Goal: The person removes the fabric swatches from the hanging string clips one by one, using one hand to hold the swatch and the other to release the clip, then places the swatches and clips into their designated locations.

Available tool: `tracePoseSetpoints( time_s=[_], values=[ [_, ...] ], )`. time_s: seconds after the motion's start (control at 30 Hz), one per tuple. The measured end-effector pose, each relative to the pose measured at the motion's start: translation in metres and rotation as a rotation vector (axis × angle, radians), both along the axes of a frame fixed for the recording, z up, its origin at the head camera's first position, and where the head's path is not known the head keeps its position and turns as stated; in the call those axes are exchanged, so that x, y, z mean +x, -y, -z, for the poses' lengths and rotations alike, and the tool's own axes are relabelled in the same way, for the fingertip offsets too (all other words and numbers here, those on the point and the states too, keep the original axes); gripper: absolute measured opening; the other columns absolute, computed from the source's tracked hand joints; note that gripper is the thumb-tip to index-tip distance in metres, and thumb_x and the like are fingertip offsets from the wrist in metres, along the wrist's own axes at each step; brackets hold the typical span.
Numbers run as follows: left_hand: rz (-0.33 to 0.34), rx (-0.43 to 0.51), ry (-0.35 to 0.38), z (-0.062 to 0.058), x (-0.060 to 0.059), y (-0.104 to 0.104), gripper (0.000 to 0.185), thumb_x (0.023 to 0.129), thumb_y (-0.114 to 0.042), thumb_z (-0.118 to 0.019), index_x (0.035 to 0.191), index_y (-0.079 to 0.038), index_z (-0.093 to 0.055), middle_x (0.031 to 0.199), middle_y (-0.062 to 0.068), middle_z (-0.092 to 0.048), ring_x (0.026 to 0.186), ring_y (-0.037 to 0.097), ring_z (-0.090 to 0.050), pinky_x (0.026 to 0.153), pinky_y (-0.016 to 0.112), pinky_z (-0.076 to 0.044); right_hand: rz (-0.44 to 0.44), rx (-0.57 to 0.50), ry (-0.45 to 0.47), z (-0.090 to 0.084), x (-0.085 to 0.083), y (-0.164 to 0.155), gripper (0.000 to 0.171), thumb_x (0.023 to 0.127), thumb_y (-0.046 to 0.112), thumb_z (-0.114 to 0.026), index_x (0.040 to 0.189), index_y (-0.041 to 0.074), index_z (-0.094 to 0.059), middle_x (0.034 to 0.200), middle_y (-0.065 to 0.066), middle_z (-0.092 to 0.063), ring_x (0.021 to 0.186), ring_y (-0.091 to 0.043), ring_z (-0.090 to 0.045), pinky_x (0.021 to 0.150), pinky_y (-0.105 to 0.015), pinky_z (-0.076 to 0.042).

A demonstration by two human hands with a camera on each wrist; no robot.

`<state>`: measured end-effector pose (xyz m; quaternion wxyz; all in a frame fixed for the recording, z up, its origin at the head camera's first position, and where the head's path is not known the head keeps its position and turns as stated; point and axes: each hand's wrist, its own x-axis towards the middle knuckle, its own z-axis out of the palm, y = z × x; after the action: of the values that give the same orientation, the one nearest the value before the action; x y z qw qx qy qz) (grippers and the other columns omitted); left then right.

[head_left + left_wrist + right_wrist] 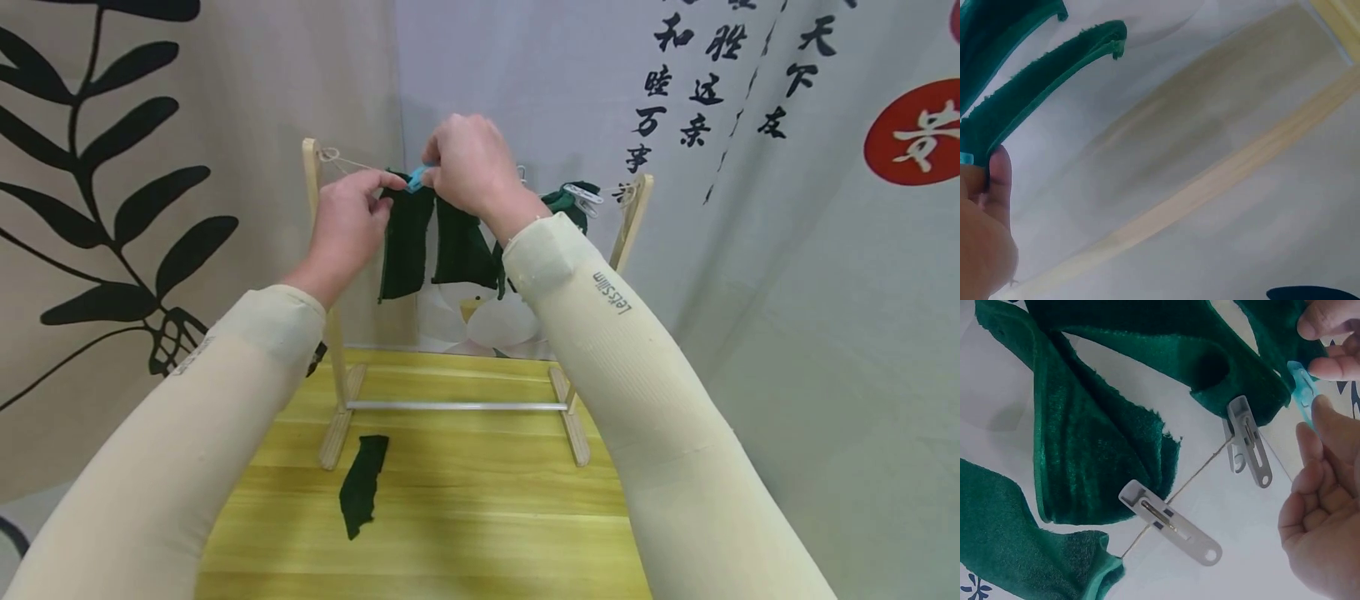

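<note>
On a yellow wooden table [465, 517] before printed curtains, I see my right hand [468, 167] pinching a blue clothespin [417, 178] onto a green cloth [405, 242] hanging from the rack's string [348, 161], my left hand [348, 221] gripping that cloth's top edge, another cloth [362, 486] lying near.

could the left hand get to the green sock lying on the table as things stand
Probably yes: the sock on the table lies flat and uncovered in front of the rack's left foot, below the left hand. That hand now pinches a hanging sock, so it must let go first.
</note>
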<state>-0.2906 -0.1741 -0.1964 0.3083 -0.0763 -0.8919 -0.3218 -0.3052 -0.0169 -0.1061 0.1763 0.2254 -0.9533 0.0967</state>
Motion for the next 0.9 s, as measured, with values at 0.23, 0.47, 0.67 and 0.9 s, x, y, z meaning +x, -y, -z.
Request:
tracePoseSetpoints(
  time_s=[0.23, 0.47, 0.67, 0.9],
  values=[
    [0.025, -0.032, -0.010, 0.001, 0.001, 0.002, 0.038, 0.101, -0.012, -0.055, 0.137, -0.021, -0.060, 0.131, 0.005, -0.064, 0.078, 0.025, -0.053, 0.070, 0.029, -0.048, 0.003, -0.018, -0.010, -0.003, 0.003, 0.000, 0.027, 0.096, 0.034, -0.064, 0.116, 0.020, -0.075, 0.113, 0.005, -0.073, 0.093, -0.011, -0.061, 0.086, -0.022, -0.055],
    [0.029, -0.064, -0.014, 0.002, 0.001, 0.006, 0.043, 0.100, -0.011, -0.056, 0.141, -0.023, -0.057, 0.135, 0.006, -0.063, 0.079, 0.026, -0.054, 0.072, 0.030, -0.048, -0.003, -0.042, -0.018, -0.006, 0.005, -0.003, 0.026, 0.095, 0.033, -0.065, 0.115, 0.020, -0.076, 0.114, 0.006, -0.074, 0.095, -0.009, -0.065, 0.087, -0.022, -0.055],
    [0.036, -0.077, 0.014, 0.004, 0.000, 0.008, 0.044, 0.101, -0.012, -0.055, 0.143, -0.027, -0.054, 0.137, 0.005, -0.061, 0.084, 0.025, -0.055, 0.078, 0.032, -0.054, -0.039, -0.108, -0.054, -0.008, 0.003, -0.011, 0.027, 0.097, 0.030, -0.063, 0.118, 0.018, -0.074, 0.119, 0.002, -0.073, 0.097, -0.010, -0.068, 0.087, -0.023, -0.055],
    [0.067, -0.111, 0.016, 0.006, 0.000, 0.011, 0.048, 0.100, -0.010, -0.056, 0.144, -0.027, -0.053, 0.144, 0.005, -0.057, 0.091, 0.026, -0.059, 0.089, 0.039, -0.057, -0.056, -0.256, -0.116, -0.013, 0.009, -0.042, 0.026, 0.096, 0.031, -0.065, 0.117, 0.018, -0.074, 0.113, 0.001, -0.073, 0.094, -0.011, -0.058, 0.082, -0.021, -0.050]
  ],
)
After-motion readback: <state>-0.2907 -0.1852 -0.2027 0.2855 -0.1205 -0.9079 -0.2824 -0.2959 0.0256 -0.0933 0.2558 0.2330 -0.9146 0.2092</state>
